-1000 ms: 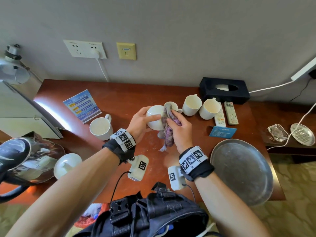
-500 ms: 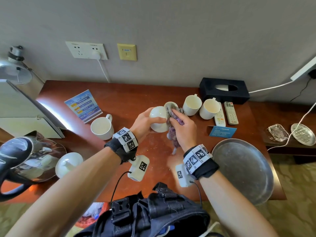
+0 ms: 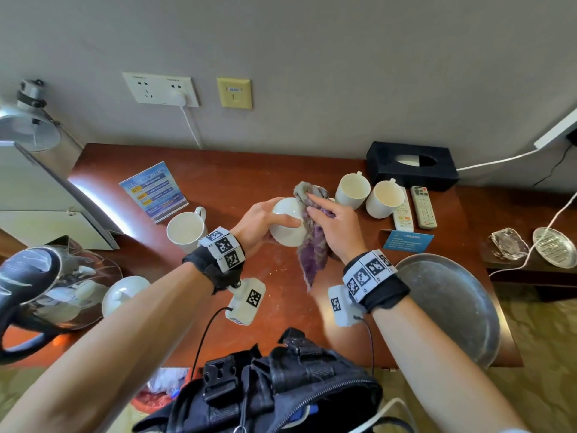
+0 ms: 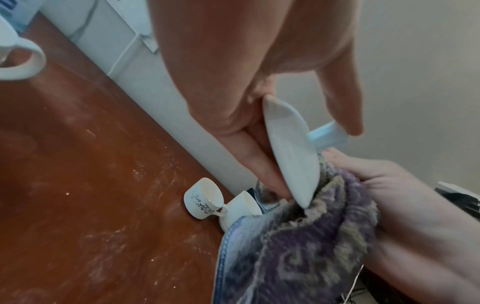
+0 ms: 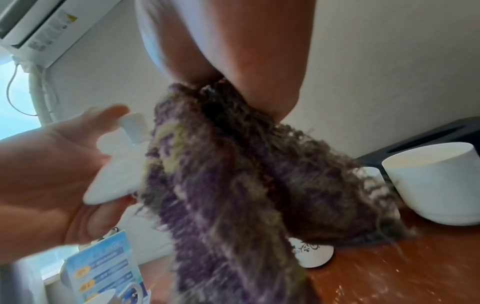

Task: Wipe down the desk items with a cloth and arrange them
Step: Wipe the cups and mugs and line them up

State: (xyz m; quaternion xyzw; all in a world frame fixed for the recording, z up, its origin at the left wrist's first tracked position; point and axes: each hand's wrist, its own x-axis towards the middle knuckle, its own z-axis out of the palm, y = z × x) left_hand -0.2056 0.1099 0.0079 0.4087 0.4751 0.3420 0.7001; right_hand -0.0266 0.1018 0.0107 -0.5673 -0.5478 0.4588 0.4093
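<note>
The counter (image 3: 224,182) is reddish-brown polished wood with pale dusty smears, set against a plain grey-beige wall carrying one white double socket (image 3: 160,89) with a plug in it and one yellow wall plate (image 3: 234,93). The floor below is patterned in olive tones. Cups counted on the surface: three plain white mugs, one (image 3: 186,228) at left and two (image 3: 352,189) (image 3: 384,198) at back right, glazed and cylindrical. The left wrist view adds one small cup with a dark floral print (image 4: 203,198) by the wall. Two remote controls (image 3: 423,207) lie side by side beside one black rectangular tissue box (image 3: 412,165). One round dull metal tray (image 3: 449,304) sits at front right. One laminated blue info card (image 3: 153,190) stands at left; one small blue card (image 3: 407,240) lies near the tray. The left hand (image 3: 259,225) holds a white glazed cup (image 3: 285,225) above the counter centre, fingers (image 4: 255,158) curled round its rim and body. The right hand (image 3: 338,228) pinches a purple-and-olive looped terry cloth (image 3: 312,245), pressing it against the cup's rim; the loose end hangs down.
</note>
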